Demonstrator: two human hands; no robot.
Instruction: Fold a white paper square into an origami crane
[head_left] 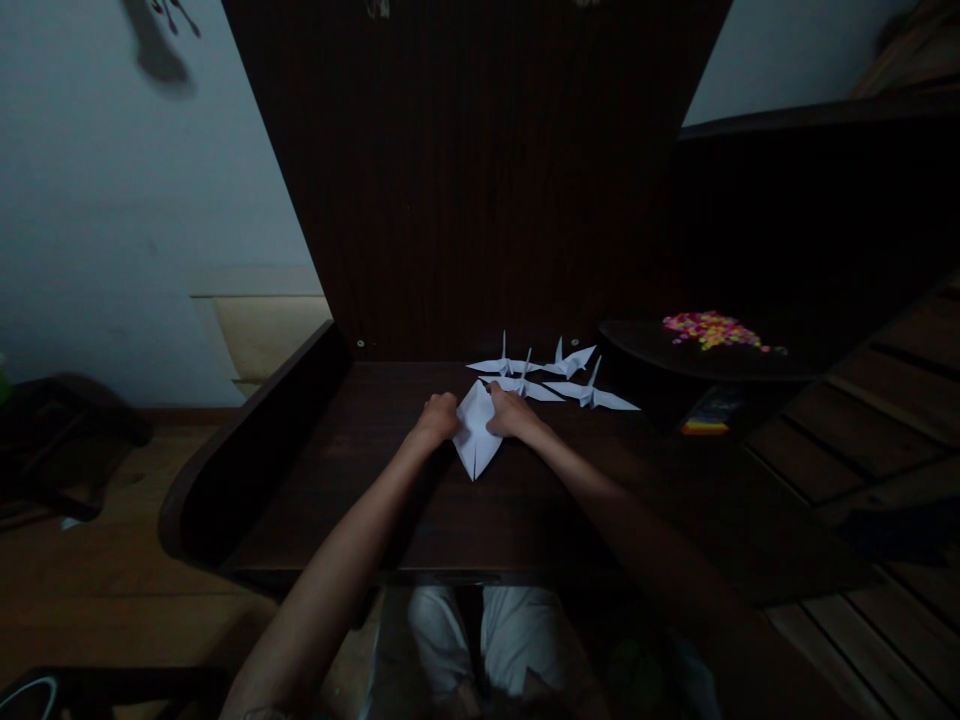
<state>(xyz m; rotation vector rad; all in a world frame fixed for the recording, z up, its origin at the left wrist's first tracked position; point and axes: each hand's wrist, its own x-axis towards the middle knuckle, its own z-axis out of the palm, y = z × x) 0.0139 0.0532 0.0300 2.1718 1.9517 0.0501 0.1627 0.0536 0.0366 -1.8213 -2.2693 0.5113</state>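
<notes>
One paper (472, 437) is being held over the desk (322, 490), left hand (440, 415) and right hand (508, 410) clamping its opposite side edges. It is looking light, crisp and easily creased, its side edges offering the safest hold.

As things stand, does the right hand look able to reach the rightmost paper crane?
Probably yes. The right hand would first have to leave the folded paper, but the rightmost paper crane stands close by, and nothing seems to block its near side.
</notes>
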